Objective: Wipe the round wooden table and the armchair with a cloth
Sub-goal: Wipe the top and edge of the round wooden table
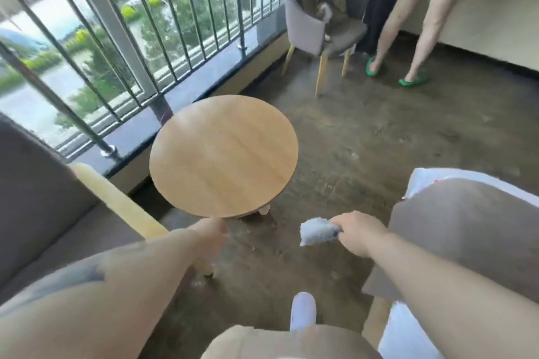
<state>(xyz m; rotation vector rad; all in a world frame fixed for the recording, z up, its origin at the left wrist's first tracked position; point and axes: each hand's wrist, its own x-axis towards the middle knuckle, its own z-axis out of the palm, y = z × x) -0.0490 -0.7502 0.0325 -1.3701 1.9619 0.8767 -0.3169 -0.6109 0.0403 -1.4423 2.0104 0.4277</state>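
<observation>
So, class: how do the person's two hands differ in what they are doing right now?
The right hand grips a bunched pale blue cloth in the air, away from the table; the left hand holds no cloth and reaches the round wooden table at its near edge. Both are bare and stretched forward.

Two bare forearms reach forward from the bottom of the view. The left hand (214, 232), toward 11 o'clock, has its fingers curled downward. The right hand (360, 232), toward 1 o'clock, is closed in a fist around a small, crumpled pale blue cloth (318, 231).
</observation>
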